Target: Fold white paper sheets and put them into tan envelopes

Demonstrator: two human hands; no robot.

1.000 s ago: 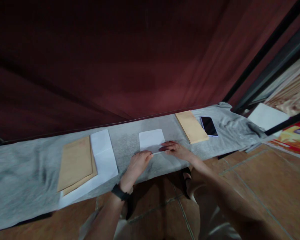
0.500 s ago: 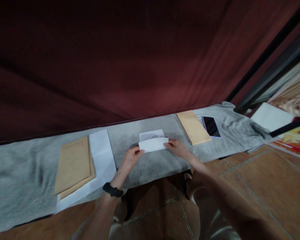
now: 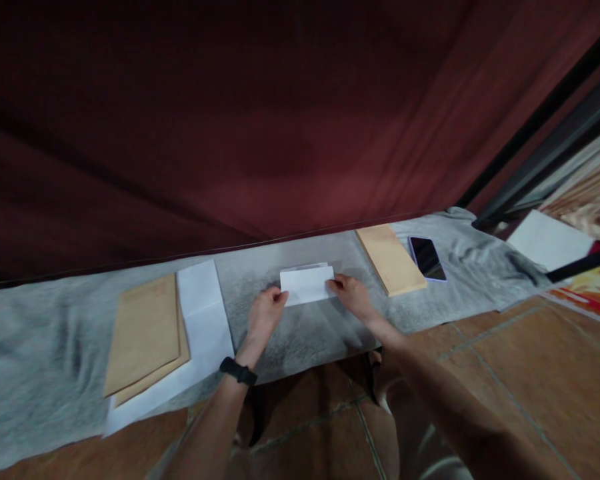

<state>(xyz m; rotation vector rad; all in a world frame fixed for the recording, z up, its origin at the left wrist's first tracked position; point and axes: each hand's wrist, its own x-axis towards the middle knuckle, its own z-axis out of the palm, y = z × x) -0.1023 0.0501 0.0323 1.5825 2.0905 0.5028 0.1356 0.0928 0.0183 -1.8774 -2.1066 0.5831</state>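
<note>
A folded sheet of white paper lies between my hands at the middle of the grey cloth. Its near flap covers most of the back part, of which a thin strip shows along the far edge. My left hand pinches the paper's left edge between thumb and fingers, and a dark band circles that wrist. On the other side, my right hand grips the right edge the same way. Fingers behind the paper are hidden.
To the left, brown envelopes overlap white paper sheets. Tan envelopes and a phone lie to the right. A dark red curtain hangs behind the cloth-covered surface. Tiled floor shows below.
The near flap has moved away from me over the back part, so less of the back shows. Both hands still hold the paper's edges. The view has shifted slightly.
</note>
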